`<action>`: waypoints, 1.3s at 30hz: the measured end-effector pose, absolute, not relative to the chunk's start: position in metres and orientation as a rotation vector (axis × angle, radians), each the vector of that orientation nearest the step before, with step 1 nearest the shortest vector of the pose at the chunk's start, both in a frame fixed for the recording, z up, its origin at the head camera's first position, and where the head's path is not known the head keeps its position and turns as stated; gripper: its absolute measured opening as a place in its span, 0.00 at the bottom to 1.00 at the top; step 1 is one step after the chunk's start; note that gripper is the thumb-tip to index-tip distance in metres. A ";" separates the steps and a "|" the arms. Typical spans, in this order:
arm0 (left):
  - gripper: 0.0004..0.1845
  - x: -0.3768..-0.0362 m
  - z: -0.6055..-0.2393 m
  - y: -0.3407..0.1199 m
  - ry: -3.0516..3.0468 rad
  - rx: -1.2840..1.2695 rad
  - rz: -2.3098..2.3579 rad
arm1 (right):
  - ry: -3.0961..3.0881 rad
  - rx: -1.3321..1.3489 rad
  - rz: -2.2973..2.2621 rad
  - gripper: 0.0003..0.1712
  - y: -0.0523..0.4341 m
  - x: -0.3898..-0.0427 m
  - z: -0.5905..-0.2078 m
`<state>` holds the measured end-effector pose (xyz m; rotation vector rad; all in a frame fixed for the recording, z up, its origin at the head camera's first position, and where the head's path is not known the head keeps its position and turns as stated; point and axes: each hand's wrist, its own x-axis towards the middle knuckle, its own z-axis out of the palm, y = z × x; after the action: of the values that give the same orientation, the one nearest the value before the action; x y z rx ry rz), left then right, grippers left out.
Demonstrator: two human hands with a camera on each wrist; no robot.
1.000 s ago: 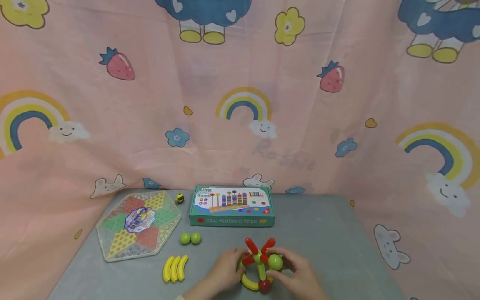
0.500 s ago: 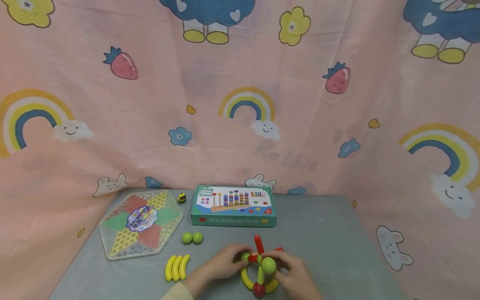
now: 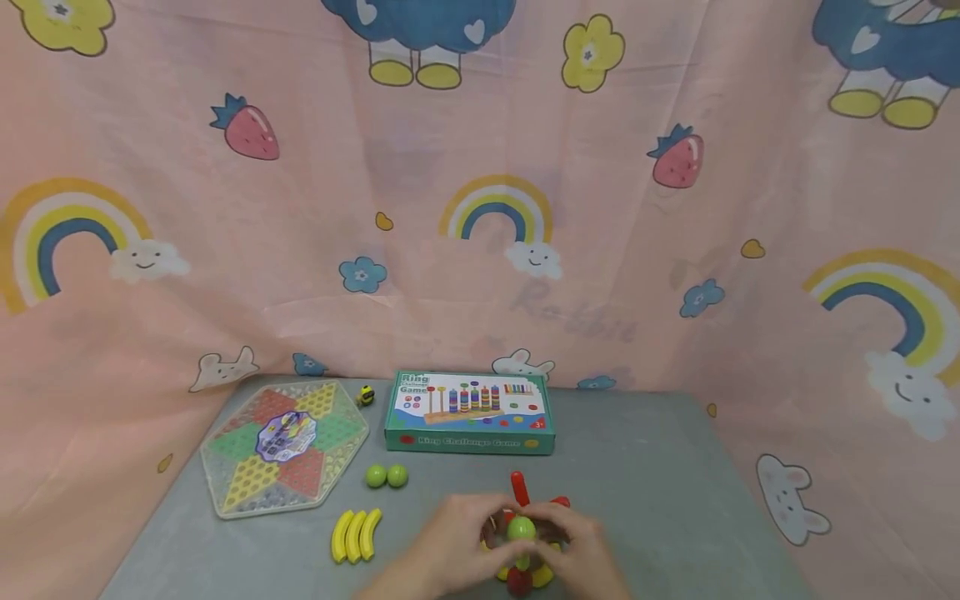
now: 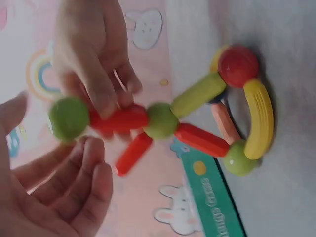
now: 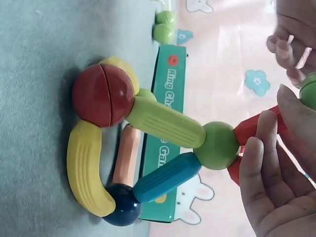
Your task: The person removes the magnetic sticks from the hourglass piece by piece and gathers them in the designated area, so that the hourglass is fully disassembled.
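A magnetic stick-and-ball structure stands at the table's front. Its base joins a red ball (image 5: 103, 95), a dark blue ball (image 5: 123, 205) and a green ball (image 4: 240, 158) through curved yellow sticks (image 4: 259, 118) and a pink stick. Three straight sticks rise to a central green ball (image 5: 217, 144), from which red sticks branch. My right hand (image 3: 581, 546) pinches the red stick (image 4: 121, 119) that ends in another green ball (image 4: 69, 119). Around that end ball my left hand (image 3: 457, 542) has loosely bent fingers, the thumb apart from it; whether its fingertips touch is unclear.
Left of the hands lie three yellow curved sticks (image 3: 356, 536) and two green balls (image 3: 387, 476). Behind are a green Ring Challenge Game box (image 3: 470, 414), a hexagonal checkers board (image 3: 285, 446) and a small yellow-black toy (image 3: 365, 395). A pink patterned curtain (image 3: 450, 325) hangs behind the table.
The structure has turned so its end green ball faces the front. My left hand has left the ball at the structure's left side and moved right, close to my right hand.
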<state>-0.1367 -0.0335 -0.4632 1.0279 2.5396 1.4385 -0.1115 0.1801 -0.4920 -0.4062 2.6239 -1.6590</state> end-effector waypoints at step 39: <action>0.22 -0.168 -0.485 -0.062 2.381 0.303 1.656 | 2.430 0.207 -1.666 0.34 0.200 -0.124 -0.524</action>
<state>-0.1681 -0.0621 -0.4853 0.3031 2.3808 1.6561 -0.1241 0.1999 -0.5242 0.2069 2.4297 -1.6665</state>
